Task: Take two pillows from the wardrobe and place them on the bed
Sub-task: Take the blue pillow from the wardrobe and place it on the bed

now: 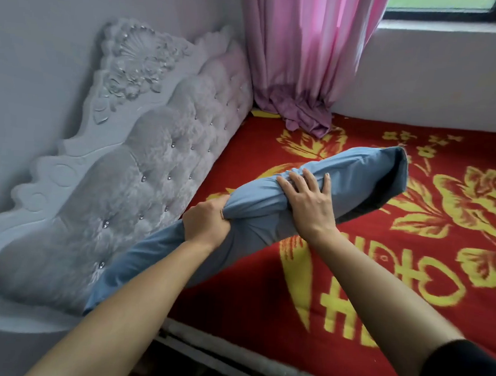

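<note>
A long blue pillow [356, 172] lies slanted across the head end of the bed [409, 302], which is covered by a red blanket with yellow flowers. Its far end is lifted off the blanket; its near end hangs down by the headboard. My left hand [206, 221] is clenched on a bunch of the pillow's fabric near its middle. My right hand [309, 202] rests flat on top of the pillow just beyond, fingers spread and wrapped over it. No second pillow and no wardrobe are in view.
A grey tufted headboard [141, 180] with carved trim stands along the left against the wall. A pink curtain [305, 59] hangs in the far corner, its hem bunched on the bed. A window sill [457, 26] runs above the right wall.
</note>
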Demonstrator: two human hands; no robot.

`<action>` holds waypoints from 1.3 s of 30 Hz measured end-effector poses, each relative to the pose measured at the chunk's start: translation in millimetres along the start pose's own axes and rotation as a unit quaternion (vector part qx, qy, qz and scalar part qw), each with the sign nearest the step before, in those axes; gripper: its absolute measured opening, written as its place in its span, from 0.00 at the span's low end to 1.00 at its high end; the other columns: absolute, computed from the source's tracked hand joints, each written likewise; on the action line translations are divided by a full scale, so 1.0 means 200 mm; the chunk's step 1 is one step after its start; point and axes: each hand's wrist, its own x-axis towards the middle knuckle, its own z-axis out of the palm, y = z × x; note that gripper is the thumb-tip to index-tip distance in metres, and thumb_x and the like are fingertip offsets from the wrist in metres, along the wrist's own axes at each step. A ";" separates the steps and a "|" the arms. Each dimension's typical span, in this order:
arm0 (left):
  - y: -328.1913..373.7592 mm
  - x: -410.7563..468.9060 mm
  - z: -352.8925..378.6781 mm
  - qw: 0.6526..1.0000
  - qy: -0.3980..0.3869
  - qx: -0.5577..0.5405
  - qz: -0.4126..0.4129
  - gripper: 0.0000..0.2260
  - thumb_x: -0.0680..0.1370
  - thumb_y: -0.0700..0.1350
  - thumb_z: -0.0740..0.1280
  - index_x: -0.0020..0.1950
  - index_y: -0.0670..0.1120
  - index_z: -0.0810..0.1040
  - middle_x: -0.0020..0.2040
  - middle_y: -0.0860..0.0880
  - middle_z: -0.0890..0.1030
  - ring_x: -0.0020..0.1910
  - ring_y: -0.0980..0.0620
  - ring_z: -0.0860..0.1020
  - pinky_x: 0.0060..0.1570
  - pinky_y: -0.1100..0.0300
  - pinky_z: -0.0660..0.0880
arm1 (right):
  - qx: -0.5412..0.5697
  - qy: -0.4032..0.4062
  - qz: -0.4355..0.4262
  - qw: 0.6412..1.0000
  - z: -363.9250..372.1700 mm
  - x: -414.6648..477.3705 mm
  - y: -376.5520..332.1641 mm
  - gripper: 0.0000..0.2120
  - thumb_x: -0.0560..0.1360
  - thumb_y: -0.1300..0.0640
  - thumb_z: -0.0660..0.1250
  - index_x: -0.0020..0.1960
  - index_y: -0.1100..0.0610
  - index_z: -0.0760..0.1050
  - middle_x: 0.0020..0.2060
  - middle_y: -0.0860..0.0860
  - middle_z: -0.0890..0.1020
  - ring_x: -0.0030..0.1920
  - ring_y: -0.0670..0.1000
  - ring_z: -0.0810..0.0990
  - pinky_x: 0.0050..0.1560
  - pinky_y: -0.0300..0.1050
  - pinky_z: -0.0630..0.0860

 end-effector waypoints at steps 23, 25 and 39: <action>-0.56 0.77 0.94 0.947 -0.274 -0.156 -0.066 0.23 0.73 0.62 0.67 0.65 0.55 0.74 0.57 0.46 0.82 0.56 0.40 0.79 0.52 0.52 0.75 | 0.224 -0.124 0.246 0.935 1.19 0.40 -0.20 0.29 0.83 0.51 0.59 0.81 0.51 0.53 0.79 0.63 0.53 0.78 0.63 0.56 0.73 0.56 0.63; -0.57 0.82 1.07 0.958 -0.251 -0.115 -0.078 0.27 0.74 0.63 0.65 0.68 0.50 0.71 0.61 0.42 0.80 0.59 0.38 0.77 0.56 0.49 0.74 | 0.314 -0.181 0.316 0.877 1.42 0.30 -0.25 0.30 0.83 0.45 0.56 0.81 0.50 0.49 0.80 0.62 0.53 0.79 0.61 0.54 0.77 0.53 0.56; -1.32 0.97 1.83 0.958 -0.221 0.184 -0.004 0.31 0.80 0.64 0.44 0.79 0.53 0.47 0.80 0.40 0.47 0.78 0.40 0.45 0.73 0.35 0.44 | 0.262 -0.094 0.540 0.795 2.14 0.11 -0.62 0.55 0.66 0.22 0.61 0.81 0.48 0.42 0.80 0.62 0.43 0.80 0.63 0.44 0.77 0.61 0.44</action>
